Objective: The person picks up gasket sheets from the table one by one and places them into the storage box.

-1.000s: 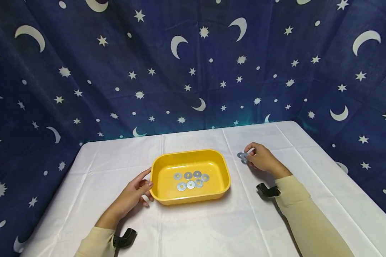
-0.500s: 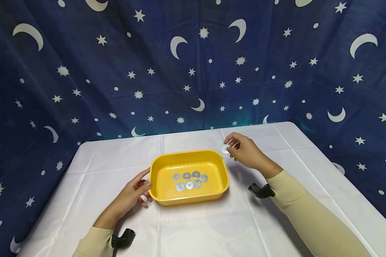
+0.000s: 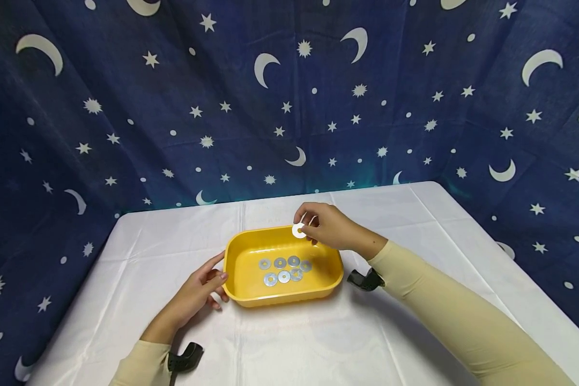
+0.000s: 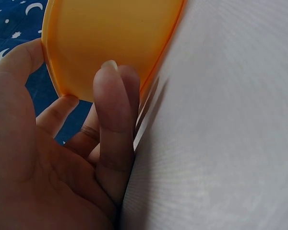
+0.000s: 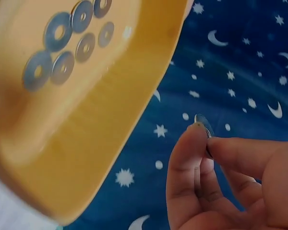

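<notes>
A yellow plastic tray [image 3: 289, 298] stands on the table. Flat round metal washers [image 3: 284, 276], several of them, lie in two rows on its floor. My left hand [image 3: 198, 292] holds the tray's left end, thumb on the rim and other fingers at the outer wall; the left wrist view shows this fingertip contact with the tray [image 4: 110, 33]. Over the tray's back rim, my right hand [image 3: 330, 225] pinches a washer [image 3: 298, 230] between thumb and fingertips. From the right wrist, that washer [image 5: 204, 123] is seen nearly edge-on, and another thin metal edge [image 5: 197, 179] shows among the fingers.
A white cloth [image 3: 309, 343] covers the table. Dark blue fabric [image 3: 173, 96] with moons and stars hangs behind it and at both sides. Each wrist wears a black camera mount, such as the left mount [image 3: 185, 358].
My right hand has moved left with the washers, from the table right of the tray to over its back rim. My left hand keeps its place on the tray.
</notes>
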Demonstrator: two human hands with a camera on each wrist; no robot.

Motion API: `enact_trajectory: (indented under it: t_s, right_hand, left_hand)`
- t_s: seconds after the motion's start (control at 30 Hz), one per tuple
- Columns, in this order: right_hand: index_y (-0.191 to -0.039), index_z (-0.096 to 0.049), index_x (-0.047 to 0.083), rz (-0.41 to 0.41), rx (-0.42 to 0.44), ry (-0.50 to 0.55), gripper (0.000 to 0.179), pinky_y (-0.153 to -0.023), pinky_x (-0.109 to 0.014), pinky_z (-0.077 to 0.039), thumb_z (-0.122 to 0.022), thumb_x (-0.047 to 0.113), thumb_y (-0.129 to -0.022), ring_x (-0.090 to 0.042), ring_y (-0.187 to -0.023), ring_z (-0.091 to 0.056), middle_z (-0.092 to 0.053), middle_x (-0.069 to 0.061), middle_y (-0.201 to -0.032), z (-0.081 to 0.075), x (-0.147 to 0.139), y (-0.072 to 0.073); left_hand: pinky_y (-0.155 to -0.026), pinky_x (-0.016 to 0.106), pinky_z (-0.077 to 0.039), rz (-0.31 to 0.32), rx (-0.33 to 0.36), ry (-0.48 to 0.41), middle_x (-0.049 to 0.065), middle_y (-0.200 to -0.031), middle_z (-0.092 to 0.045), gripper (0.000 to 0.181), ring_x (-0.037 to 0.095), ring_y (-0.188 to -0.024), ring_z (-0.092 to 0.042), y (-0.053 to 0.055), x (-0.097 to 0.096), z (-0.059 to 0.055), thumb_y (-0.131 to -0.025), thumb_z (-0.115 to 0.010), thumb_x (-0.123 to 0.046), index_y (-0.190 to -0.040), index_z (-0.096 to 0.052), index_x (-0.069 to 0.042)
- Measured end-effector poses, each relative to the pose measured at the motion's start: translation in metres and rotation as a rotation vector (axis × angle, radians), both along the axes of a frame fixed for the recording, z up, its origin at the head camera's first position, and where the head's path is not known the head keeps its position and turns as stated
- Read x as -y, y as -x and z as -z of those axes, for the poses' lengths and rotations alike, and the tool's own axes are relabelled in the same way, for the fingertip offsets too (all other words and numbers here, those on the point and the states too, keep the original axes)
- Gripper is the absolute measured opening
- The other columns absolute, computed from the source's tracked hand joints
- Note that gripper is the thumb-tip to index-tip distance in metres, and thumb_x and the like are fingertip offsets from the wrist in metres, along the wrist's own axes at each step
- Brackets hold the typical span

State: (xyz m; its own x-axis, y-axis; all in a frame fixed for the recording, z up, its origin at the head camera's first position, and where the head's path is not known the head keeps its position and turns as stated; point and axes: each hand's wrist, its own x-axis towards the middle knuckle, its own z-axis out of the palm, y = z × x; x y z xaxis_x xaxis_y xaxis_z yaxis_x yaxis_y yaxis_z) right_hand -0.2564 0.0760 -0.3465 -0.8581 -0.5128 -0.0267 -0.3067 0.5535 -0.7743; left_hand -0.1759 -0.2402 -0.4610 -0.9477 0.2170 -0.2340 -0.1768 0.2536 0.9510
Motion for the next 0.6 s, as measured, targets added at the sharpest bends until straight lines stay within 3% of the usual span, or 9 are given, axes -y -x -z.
enact_trajectory:
  t_s: [0.17,0.37,0.6]
  right_hand:
    - [-0.097,-0.058,0.014,-0.069,0.024,-0.042,0.015,-0.06,-0.028,-0.057,-0.061,0.005,-0.086,-0.023,-0.065,-0.064,-0.059,-0.011,-0.086,0.002,0.023,0.003]
    - [-0.097,-0.059,0.011,-0.157,0.075,-0.085,0.014,-0.067,-0.037,-0.057,-0.058,0.001,-0.088,-0.03,-0.068,-0.065,-0.058,-0.011,-0.086,0.009,0.046,0.008]
    - [-0.098,-0.059,0.006,-0.268,0.106,-0.113,0.015,-0.067,-0.037,-0.057,-0.056,-0.003,-0.087,-0.035,-0.069,-0.065,-0.058,-0.014,-0.086,0.02,0.065,0.012]
  left_hand:
    - [-0.056,0.035,-0.056,0.0,0.002,0.009,0.019,-0.106,-0.051,0.056,0.028,-0.074,-0.063,0.0,0.002,0.0,-0.094,-0.051,-0.03,-0.143,-0.026,-0.034]
    - [-0.057,0.036,-0.056,-0.003,-0.018,0.01,0.016,-0.106,-0.051,0.057,0.026,-0.074,-0.063,0.0,0.004,0.0,-0.092,-0.054,-0.036,-0.142,-0.028,-0.038]
    - [-0.058,0.036,-0.056,-0.019,0.004,-0.003,0.013,-0.105,-0.05,0.056,0.027,-0.075,-0.064,0.001,0.003,0.004,-0.089,-0.057,-0.039,-0.139,-0.031,-0.043]
